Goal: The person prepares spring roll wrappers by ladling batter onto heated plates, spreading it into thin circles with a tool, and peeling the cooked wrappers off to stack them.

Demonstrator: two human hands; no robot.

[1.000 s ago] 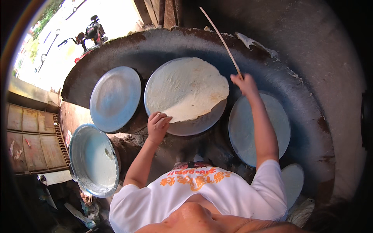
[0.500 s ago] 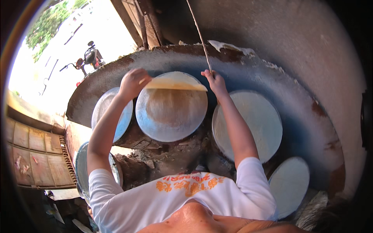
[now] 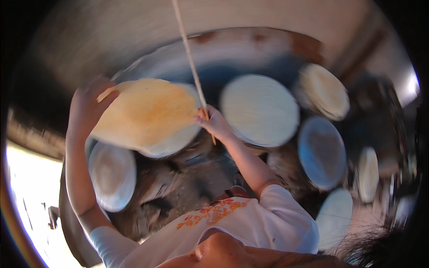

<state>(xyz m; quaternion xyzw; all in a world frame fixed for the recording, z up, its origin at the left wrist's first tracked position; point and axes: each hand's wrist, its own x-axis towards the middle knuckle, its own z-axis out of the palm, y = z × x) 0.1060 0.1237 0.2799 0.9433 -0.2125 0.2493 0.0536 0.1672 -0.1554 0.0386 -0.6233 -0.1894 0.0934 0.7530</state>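
A thin round golden pancake (image 3: 147, 111), browned in its middle, hangs tilted over a pale round griddle (image 3: 166, 148) at left. My left hand (image 3: 91, 100) is at its far left edge, thumb and fingers closed on the rim, though blur softens the fingertips. My right hand (image 3: 212, 121) grips a long thin wooden stick (image 3: 190, 58) that rises up and away from it. Its fingertips are beside the pancake's right edge; whether they also pinch it I cannot tell.
Another griddle (image 3: 259, 110) with a pale surface stands right of my right hand. More round griddles curve around me, one (image 3: 111, 176) at left and one (image 3: 321, 152) at right. A pale round (image 3: 325, 91) sits at far right. A dark sooty wall (image 3: 250, 42) runs behind.
The view has swung to the right. The pancake, earlier seen as a thin strip above a griddle between my hands, now shows its broad browned face. My right hand keeps the stick.
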